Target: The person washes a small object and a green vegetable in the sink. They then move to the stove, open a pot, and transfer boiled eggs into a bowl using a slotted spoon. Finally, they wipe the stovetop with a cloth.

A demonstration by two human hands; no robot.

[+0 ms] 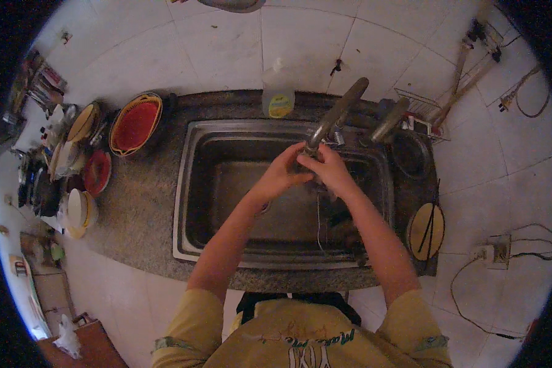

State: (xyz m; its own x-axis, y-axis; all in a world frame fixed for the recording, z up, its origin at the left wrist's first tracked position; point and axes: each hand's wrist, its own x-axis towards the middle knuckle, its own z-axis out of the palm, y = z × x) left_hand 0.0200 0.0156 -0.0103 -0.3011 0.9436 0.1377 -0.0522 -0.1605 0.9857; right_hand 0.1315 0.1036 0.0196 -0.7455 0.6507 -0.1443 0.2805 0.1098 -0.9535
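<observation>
Both of my hands are raised over the metal sink point(179, 227), meeting just under the mouth of the curved faucet point(340, 110). My left hand point(286, 168) comes in from the left with its fingers curled inward. Opposite it, my right hand point(332, 167) is bent round the same spot, its thumb toward the left hand. Between them is something small and dark, largely covered by the fingers; I cannot make out its kind. A thin pale line, like a water trickle or a string, hangs below the hands. Dark shapes lie in the sink's right part, too dim to name.
Behind the sink stands a clear pump bottle point(279, 92) with a yellow label. Left on the counter point(135, 208) are a red-lined basket point(136, 126), a red dish point(97, 173) and stacked bowls point(80, 208). At right lies a round board point(427, 232) with dark sticks.
</observation>
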